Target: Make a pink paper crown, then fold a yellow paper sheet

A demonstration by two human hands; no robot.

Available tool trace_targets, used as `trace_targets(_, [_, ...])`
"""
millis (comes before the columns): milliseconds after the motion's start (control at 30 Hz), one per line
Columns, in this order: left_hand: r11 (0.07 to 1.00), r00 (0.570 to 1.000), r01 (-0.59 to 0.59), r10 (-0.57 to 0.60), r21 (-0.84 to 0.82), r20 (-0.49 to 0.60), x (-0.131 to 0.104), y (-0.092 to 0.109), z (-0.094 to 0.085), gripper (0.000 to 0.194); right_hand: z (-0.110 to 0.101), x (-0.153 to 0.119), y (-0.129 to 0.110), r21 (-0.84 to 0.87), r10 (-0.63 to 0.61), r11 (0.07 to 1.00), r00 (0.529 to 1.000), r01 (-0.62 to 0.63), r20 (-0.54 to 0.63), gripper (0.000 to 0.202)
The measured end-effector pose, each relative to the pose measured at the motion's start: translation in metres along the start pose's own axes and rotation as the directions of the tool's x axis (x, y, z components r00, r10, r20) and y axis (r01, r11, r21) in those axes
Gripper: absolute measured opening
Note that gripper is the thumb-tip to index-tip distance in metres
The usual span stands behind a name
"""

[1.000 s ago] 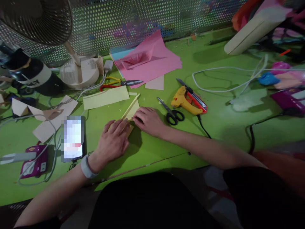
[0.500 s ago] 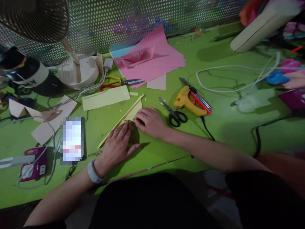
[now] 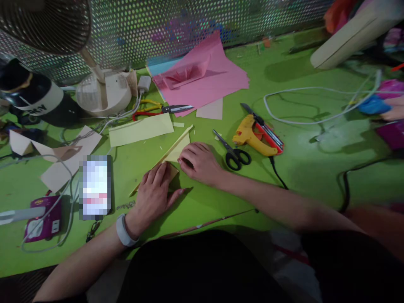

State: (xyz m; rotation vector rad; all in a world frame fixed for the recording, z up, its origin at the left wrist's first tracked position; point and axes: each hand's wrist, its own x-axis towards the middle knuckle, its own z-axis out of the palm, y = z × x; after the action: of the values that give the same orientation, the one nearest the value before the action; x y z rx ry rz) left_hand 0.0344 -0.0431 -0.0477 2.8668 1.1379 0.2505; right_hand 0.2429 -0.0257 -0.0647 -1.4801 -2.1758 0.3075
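Note:
A folded piece of yellow paper [image 3: 177, 152] lies slanted on the green table under both my hands, with a narrow fold along its far-left edge. My left hand [image 3: 153, 191], with a light band at the wrist, rests flat on the paper's lower part, fingers stretched out and thumb apart. At the paper's right edge, my right hand [image 3: 202, 164] has its fingers curled, and the fingertips close on that edge. Part of the paper is hidden beneath the hands. Black-handled scissors [image 3: 232, 153] lie just right of my right hand.
A yellow glue gun [image 3: 254, 136] and a utility knife [image 3: 267, 132] lie to the right. Behind are pink paper sheets [image 3: 232, 71], red-and-yellow-handled snips [image 3: 164, 110] and a yellow strip [image 3: 142, 129]. A phone [image 3: 95, 185], a fan [image 3: 104, 90] and a dark bottle [image 3: 41, 97] stand leftward.
My left hand has slid slightly left and toward me, uncovering more of the paper between the hands. My right hand stays at the paper's edge. The view has shifted slightly.

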Motion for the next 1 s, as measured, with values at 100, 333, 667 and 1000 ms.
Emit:
trace_targets(100, [1.000, 1.000, 0.008, -0.008, -0.003, -0.006, 0.001, 0.000, 0.000, 0.068, 0.000, 0.000, -0.001, -0.010, 0.013, 1.000, 1.000, -0.013, 0.004, 0.014])
trace_targets(333, [1.000, 1.000, 0.025, -0.025, -0.003, -0.001, 0.003, 0.000, 0.000, 0.064, -0.001, 0.000, -0.002, -0.023, 0.023, 0.999, 1.000, -0.022, 0.012, 0.013])
trace_targets(667, [0.999, 0.986, 0.028, -0.023, 0.026, -0.168, 0.013, -0.019, -0.019, 0.018, 0.002, -0.002, 0.003, -0.060, -0.058, 0.996, 0.998, 0.060, 0.029, 0.019])
trace_targets(1000, [0.983, 0.996, 0.057, -0.068, -0.173, -0.056, 0.049, -0.046, -0.010, 0.009, 0.002, -0.002, 0.004, -0.030, -0.042, 0.999, 0.999, 0.043, 0.033, 0.024])
